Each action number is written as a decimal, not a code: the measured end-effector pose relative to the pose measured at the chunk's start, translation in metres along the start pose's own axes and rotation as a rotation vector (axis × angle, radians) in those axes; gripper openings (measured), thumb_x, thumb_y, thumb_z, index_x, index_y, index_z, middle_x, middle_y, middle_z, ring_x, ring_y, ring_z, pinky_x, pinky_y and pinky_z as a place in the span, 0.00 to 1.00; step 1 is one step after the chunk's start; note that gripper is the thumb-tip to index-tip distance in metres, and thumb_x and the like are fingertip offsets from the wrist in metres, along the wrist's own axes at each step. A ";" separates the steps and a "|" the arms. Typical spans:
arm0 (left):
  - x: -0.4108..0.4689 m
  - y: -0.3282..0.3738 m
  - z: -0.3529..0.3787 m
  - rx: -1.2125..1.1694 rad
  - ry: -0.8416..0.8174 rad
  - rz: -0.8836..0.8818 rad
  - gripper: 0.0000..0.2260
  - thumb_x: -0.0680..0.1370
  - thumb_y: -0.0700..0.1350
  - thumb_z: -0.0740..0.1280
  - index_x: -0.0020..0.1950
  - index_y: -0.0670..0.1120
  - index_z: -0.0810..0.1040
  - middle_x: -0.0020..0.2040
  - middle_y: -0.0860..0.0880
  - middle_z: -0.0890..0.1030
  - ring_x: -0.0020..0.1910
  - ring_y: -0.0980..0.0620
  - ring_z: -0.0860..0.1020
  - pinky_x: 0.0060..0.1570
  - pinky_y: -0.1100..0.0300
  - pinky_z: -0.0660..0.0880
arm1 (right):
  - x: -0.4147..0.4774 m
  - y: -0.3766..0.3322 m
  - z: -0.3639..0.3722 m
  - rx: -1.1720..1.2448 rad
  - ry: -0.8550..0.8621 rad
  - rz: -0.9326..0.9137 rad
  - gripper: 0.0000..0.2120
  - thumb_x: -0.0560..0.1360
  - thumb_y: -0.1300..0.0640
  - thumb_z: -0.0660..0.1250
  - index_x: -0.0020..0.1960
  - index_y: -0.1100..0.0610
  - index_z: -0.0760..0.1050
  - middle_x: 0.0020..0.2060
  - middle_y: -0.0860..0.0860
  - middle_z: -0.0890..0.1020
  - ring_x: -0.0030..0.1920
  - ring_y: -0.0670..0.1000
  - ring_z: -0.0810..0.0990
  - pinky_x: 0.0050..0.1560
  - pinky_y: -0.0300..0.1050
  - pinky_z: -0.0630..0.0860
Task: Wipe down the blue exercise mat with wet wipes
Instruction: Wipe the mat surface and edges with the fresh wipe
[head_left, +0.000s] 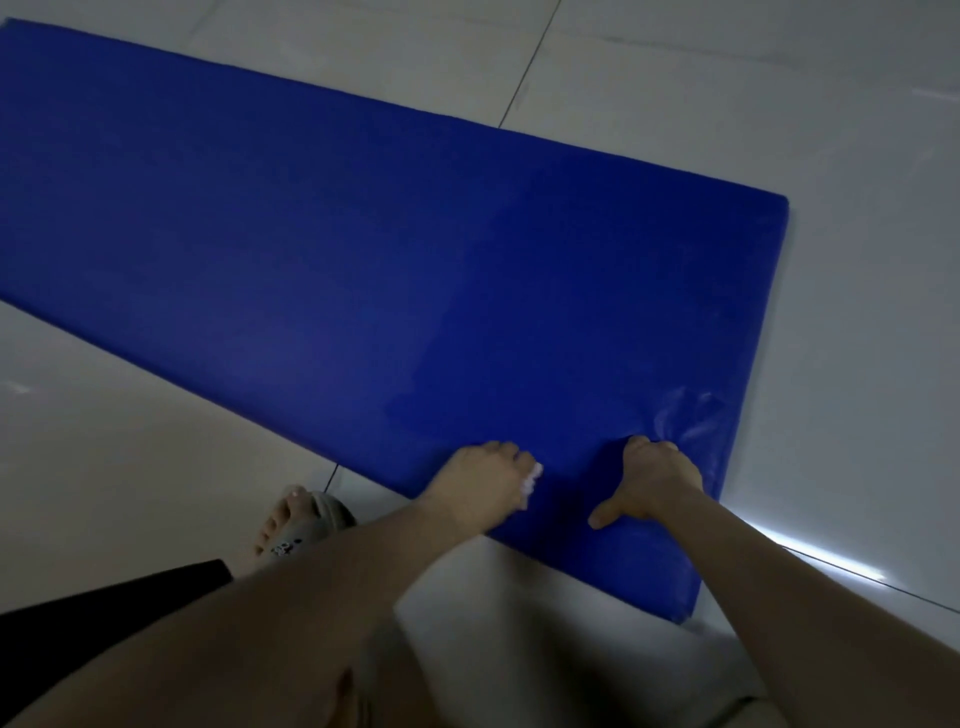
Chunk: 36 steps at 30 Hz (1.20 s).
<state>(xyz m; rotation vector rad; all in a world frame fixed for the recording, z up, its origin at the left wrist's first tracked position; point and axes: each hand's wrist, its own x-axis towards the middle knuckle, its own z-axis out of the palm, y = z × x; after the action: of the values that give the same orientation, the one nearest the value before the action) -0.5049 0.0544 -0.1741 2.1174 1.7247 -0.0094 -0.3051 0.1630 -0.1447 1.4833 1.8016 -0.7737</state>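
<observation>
A: On tiled floor (779, 104): blue exercise mat (311, 234), flat. Darker damp patch (519, 322) near right end only. Progress?
B: Early, judging by dry-looking left stretch. Hands apart at near edge: right hand (649, 483) pressing mat, holding nothing; left hand (483, 478) clamped on wet wipe (533, 480)

Blue mat (363, 260), left hand (483, 480) clutching wipe (533, 478)

Pale floor tiles (675, 78) with dark grout lines, and a foot (283, 512) in a grey sandal (327, 512).
</observation>
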 end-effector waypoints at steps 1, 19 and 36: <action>-0.002 -0.016 -0.006 0.011 -0.009 -0.077 0.09 0.73 0.47 0.73 0.50 0.44 0.81 0.45 0.44 0.82 0.42 0.43 0.82 0.36 0.55 0.77 | 0.000 0.000 0.000 -0.004 -0.001 0.001 0.56 0.56 0.33 0.81 0.72 0.57 0.62 0.65 0.57 0.71 0.61 0.55 0.75 0.54 0.48 0.77; -0.005 0.048 0.011 -0.148 0.168 -0.402 0.08 0.82 0.47 0.61 0.57 0.45 0.74 0.49 0.44 0.80 0.46 0.44 0.80 0.43 0.51 0.75 | 0.011 0.018 -0.008 0.043 -0.063 -0.111 0.35 0.63 0.43 0.82 0.58 0.56 0.67 0.49 0.54 0.78 0.36 0.51 0.81 0.38 0.44 0.80; -0.048 -0.079 -0.021 0.142 0.094 -0.593 0.11 0.82 0.51 0.65 0.62 0.48 0.76 0.56 0.47 0.78 0.53 0.46 0.77 0.49 0.51 0.77 | 0.015 0.015 -0.005 0.034 -0.084 -0.114 0.33 0.65 0.44 0.81 0.58 0.55 0.65 0.48 0.52 0.74 0.45 0.51 0.81 0.48 0.49 0.84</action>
<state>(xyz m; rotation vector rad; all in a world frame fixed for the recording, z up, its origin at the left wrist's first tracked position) -0.5952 0.0281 -0.1668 1.6367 2.4070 -0.2082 -0.2934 0.1786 -0.1538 1.3575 1.8301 -0.9139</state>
